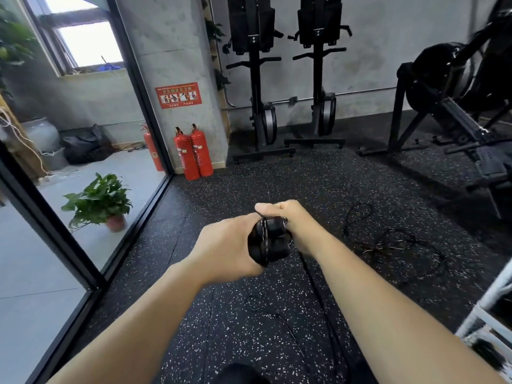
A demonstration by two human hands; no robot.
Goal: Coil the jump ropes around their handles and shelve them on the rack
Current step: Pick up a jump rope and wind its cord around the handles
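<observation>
Head view: left hand (227, 248) gripped the paired black handles (270, 239) at mid-frame; right hand (293, 220) pinched the cord at their top, slack trailing floorward. Best approach looked like taut, side-by-side turns; rack (482, 314) stood lower right.

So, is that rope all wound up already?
No: the left hand grips the handles, and a long stretch of rope runs from the right hand down to the floor.
</observation>
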